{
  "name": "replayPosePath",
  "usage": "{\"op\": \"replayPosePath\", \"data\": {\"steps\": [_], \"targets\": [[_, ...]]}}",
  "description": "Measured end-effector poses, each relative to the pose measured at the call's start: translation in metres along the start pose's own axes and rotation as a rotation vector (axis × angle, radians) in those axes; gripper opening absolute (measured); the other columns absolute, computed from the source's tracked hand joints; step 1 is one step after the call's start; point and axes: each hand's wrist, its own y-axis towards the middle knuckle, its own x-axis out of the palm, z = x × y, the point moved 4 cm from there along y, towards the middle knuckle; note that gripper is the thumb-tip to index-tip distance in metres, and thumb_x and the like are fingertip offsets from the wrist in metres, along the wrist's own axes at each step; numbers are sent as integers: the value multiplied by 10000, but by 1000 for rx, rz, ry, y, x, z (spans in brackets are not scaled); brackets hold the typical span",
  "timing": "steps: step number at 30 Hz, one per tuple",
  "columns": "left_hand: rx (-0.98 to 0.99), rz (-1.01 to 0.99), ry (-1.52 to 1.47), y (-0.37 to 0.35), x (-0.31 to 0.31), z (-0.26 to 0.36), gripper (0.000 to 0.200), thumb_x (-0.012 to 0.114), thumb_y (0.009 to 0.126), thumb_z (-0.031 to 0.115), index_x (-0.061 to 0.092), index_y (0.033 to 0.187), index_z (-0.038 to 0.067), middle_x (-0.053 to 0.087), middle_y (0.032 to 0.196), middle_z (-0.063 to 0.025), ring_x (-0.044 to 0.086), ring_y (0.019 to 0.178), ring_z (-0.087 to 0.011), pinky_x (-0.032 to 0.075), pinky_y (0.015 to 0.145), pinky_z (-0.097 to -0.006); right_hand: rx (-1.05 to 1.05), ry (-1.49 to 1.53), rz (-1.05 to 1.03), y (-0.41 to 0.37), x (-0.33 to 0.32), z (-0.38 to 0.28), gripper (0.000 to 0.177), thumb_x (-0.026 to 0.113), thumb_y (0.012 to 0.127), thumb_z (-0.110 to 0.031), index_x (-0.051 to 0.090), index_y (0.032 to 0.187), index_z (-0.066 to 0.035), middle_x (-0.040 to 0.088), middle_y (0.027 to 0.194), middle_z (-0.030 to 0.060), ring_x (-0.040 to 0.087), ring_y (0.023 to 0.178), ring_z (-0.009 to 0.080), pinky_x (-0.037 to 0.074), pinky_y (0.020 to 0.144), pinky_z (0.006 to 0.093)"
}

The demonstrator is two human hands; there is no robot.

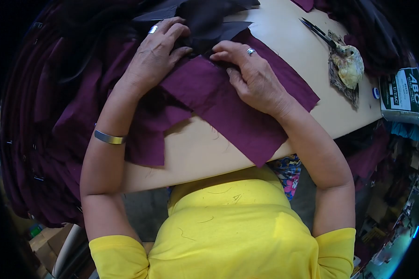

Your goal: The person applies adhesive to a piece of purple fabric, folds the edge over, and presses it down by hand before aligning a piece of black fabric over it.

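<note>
1. Firmly presses left hand (156, 56) palm-down onto dark cloth (209, 21) at the table's far side, fingers spread and slightly bent. Closes around nothing, and apparently pins that layer against sliding.
2. Lays right hand (253, 76) mostly open just beside it, fingertips bearing on the far edge of purple fabric piece (233, 109) where purple meets dark. Cannot tell whether the thumb pinches a fold underneath.
3. Sets both hands close together along that meeting line, most likely to hold the two edges matched.
4. Spreads the purple piece flat across tan table (205, 149), with one corner overhanging the near edge toward yellow shirt (233, 218). Gives a smooth, supported surface for lining up cloth.
5. Shows scissors (317, 31) well apart to the right, touching crumpled rag bundle (348, 65), seemingly parked within reach but clear of the work. Places printed box (402, 95) at the table's right end.
6. Banks heap of purple garments (37, 116) along the left, under the forearm wearing silver bangle (109, 137).
</note>
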Motion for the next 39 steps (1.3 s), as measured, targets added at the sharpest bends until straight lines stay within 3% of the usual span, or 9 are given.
{"op": "replayPosePath", "data": {"steps": [3,7,10,13,16,22,24,36,39], "targets": [[56,-11,-71,4,-18,19,173,617,805,114,580,963,53,535,1171,-71,487,1126,-288,417,905,-372,-28,26,44,4,1,6,488,505,743,51,406,1200,-88,628,954,141,562,963,322,423,855,398],[134,-45,-33,0,-15,34,105,596,819,116,605,895,45,547,1135,-61,510,1084,-263,412,891,-361,72,-57,-64,6,2,1,508,502,760,43,389,1232,-105,619,993,147,524,1031,325,375,905,412],[83,-55,-45,0,0,25,174,584,841,186,607,950,53,550,1104,-58,523,1046,-251,406,872,-370,129,-196,-110,6,3,-1,551,484,814,84,363,1305,-135,519,1204,151,510,1156,248,419,960,335],[-52,-160,38,5,0,32,204,602,832,218,602,958,58,552,1079,-54,530,1021,-242,411,841,-376,53,130,103,5,-1,6,522,475,771,64,373,1259,-92,599,1007,169,544,1028,322,427,900,401],[-51,-173,84,11,3,37,212,621,813,224,599,942,58,556,1018,-59,544,976,-240,419,800,-368,94,260,139,3,-7,5,515,452,766,92,381,1245,-85,607,991,169,589,969,318,478,850,376],[-99,77,-168,8,9,14,141,585,787,132,569,893,40,559,889,-98,578,828,-286,459,745,-384,21,188,96,4,-7,4,458,445,742,111,416,1164,-67,624,942,159,632,861,310,505,794,351],[-122,125,-183,7,10,12,126,567,766,91,539,856,8,550,866,-122,573,811,-303,461,738,-383,82,175,38,4,-7,3,472,448,754,127,412,1182,-68,622,1001,133,613,969,260,476,858,322],[-94,206,-198,4,13,14,124,574,747,41,494,837,10,521,812,-126,559,774,-309,457,691,-384,20,93,19,6,3,8,432,460,755,71,426,1157,-83,620,1042,119,545,1009,282,439,861,389],[-130,121,-160,4,13,13,161,573,777,26,532,927,-15,562,902,-130,587,843,-292,463,743,-338,42,154,30,7,0,8,427,476,762,59,423,1162,-80,627,1037,129,579,990,286,457,851,378]]}}
